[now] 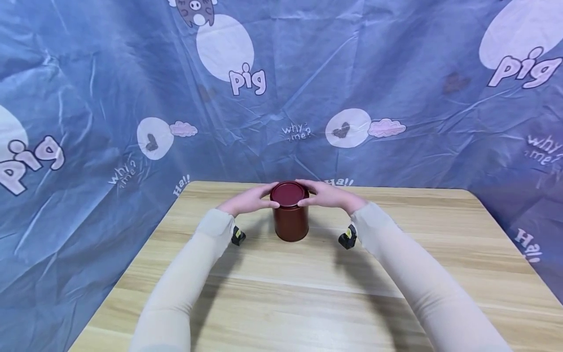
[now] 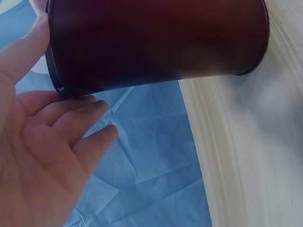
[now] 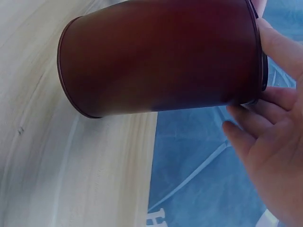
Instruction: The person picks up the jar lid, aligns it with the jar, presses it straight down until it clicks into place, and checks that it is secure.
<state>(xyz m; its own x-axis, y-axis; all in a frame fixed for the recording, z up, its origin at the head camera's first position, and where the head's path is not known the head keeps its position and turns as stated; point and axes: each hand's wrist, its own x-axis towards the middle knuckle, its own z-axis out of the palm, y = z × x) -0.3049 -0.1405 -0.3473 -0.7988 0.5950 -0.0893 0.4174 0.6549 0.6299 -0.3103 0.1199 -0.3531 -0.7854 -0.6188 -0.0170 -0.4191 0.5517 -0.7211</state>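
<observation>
A: What can you read?

B: On the blue printed fabric backdrop [image 1: 308, 54], the word "pig" [image 1: 248, 81] shows three times in pale, dark-outlined letters. "Why me?" [image 1: 296, 131] appears three times in thin white script, and "Ha!!" [image 1: 338, 182] three times.

A: Any pictures on it?

B: One brown cartoon pig [image 1: 184, 10] at the top, partly cut off, and two pink clouds [image 1: 387, 127], each next to a pale oval with a dark heart.

A: And in front?

B: One dark red, glossy cylindrical canister [image 1: 292, 225], topped by one round, dark red lid [image 1: 288, 193]. It is upright at the far middle part of the pale wood-grain table [image 1: 286, 303].

A: How many hands?

B: Two, one each side. The left hand [image 1: 249, 199] pinches the lid's rim, thumb at the near side and fingers round the far side. The right hand [image 1: 327, 194] mirrors it, thumb and fingers clamped on the opposite part of the rim. In both wrist views some fingertips spread loosely beside the canister's wall.

A: What else is worn?

B: Two off-white long sleeves [image 1: 409, 264], and two small black devices [image 1: 347, 237] with yellow patches, one under each wrist.
</observation>
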